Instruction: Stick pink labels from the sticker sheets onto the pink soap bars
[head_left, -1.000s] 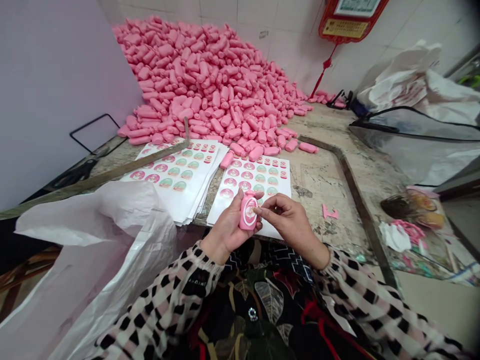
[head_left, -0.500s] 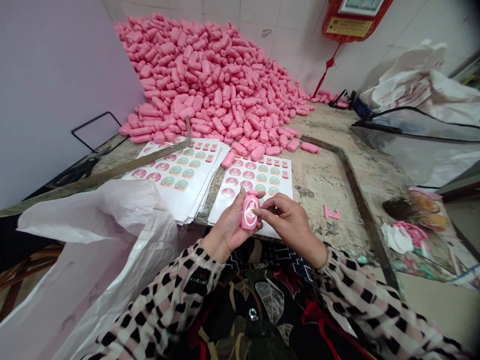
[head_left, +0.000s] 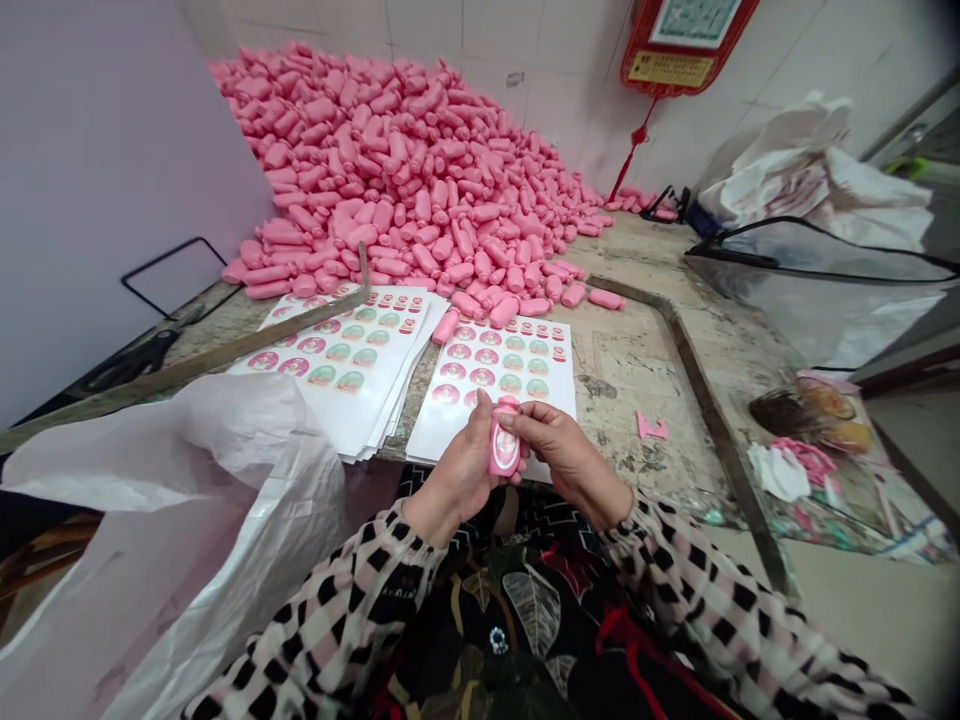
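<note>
A small pink toy bottle (head_left: 495, 462) stands nearly upright between my hands, low in front of me. My left hand (head_left: 459, 467) is closed round its side, with the thumb along the left edge. An oval sticker (head_left: 508, 450) with a white border lies on the bottle's front. My right hand (head_left: 566, 448) closes on the bottle from the other side, its thumb pressed on the front near the sticker's top; its other fingertips are partly hidden behind. Just beyond my hands is a sticker sheet (head_left: 442, 428) with pink and green round labels.
A large heap of pink bottles (head_left: 405, 170) fills the back of the table. More sticker sheets (head_left: 360, 425) are stacked left, beside a white plastic sack (head_left: 262, 470). Bent metal bars (head_left: 697, 400) cross both sides. Scissors (head_left: 150, 350) lie far left; a pink scrap (head_left: 651, 425) lies right.
My right thumb has moved from the sticker's middle to its upper part, and the right hand has closed in on the bottle. The view has shifted slightly.
</note>
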